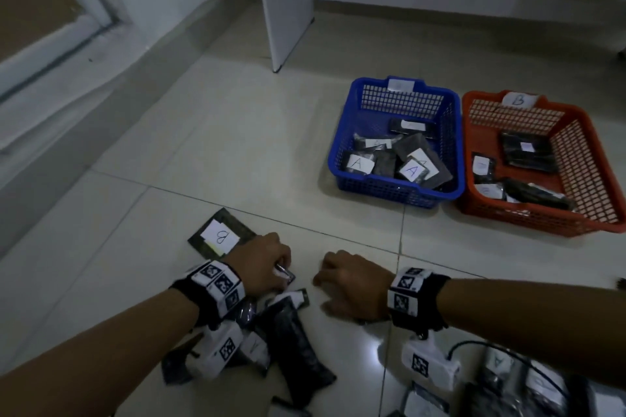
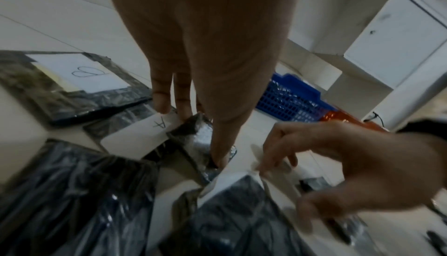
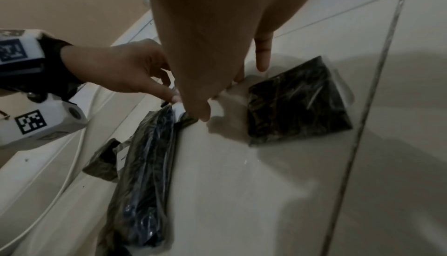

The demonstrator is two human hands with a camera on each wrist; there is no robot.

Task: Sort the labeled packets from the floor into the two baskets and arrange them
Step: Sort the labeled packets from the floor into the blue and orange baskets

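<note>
My left hand is low over a pile of dark packets on the floor. Its thumb and fingers pinch a small shiny packet, and a white label marked A lies against it. My right hand hovers just to the right with loosely curled fingers and holds nothing. Its fingertips are near the white label end of a long dark packet. A flat packet marked B lies beyond my left hand. The blue basket holds packets marked A. The orange basket, tagged B, holds several dark packets.
More packets and a cable lie under my right forearm. A white panel stands behind the baskets, and a wall with a skirting runs along the left. Bare tiles stretch between my hands and the baskets.
</note>
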